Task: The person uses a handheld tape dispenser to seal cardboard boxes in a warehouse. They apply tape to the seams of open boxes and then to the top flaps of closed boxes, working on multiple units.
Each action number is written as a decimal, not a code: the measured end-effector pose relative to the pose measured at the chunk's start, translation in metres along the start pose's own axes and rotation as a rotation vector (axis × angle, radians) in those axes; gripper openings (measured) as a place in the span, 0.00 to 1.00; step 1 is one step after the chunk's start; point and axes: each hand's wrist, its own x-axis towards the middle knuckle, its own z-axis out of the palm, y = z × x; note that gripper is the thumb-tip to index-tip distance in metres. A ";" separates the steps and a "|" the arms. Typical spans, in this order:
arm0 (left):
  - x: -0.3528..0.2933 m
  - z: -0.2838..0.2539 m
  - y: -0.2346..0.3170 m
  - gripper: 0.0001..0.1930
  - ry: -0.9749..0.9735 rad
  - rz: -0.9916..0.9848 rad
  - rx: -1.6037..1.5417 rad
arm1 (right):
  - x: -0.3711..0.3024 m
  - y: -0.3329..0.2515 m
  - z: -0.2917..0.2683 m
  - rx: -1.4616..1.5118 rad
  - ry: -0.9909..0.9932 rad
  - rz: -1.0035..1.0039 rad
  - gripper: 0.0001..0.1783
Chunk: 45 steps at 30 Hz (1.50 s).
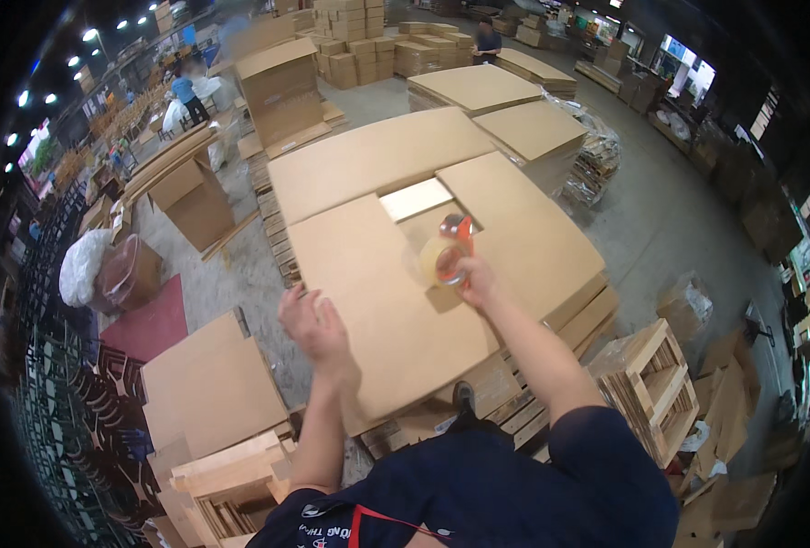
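My right hand (478,281) is closed around an orange tape dispenser (460,228) fitted with a roll of clear tape. I hold it above the middle of a large brown carton (359,274), near where the flaps meet. Between the flaps is a rectangular gap, and a pale panel (416,198) shows inside it. Over the carton's left edge hovers my left hand (315,329), its fingers apart and nothing in it. I cannot tell whether it touches the cardboard.
Wooden frames (647,384) stand at the right, with more frames (231,475) at the lower left. Flat cardboard stacks (478,89) lie beyond the carton. A tall open box (281,100) stands at the far left. Two people (187,96) are in the background.
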 end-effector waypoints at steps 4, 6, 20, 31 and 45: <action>0.081 0.089 -0.023 0.25 -0.230 -0.176 -0.216 | 0.002 0.000 -0.004 -0.001 -0.016 0.048 0.26; 0.130 0.119 -0.059 0.31 -0.169 -0.179 0.080 | 0.005 0.004 0.027 -0.008 -0.111 0.096 0.28; 0.319 0.138 -0.079 0.38 -0.275 -1.220 -1.649 | 0.003 -0.027 0.026 -0.281 -0.453 0.081 0.36; 0.111 0.080 0.051 0.44 -1.225 0.113 0.196 | -0.017 -0.035 0.005 -0.425 -0.366 0.206 0.35; 0.051 0.139 0.083 0.44 -0.915 -0.036 0.375 | 0.164 -0.140 -0.004 -0.716 -0.287 -0.388 0.31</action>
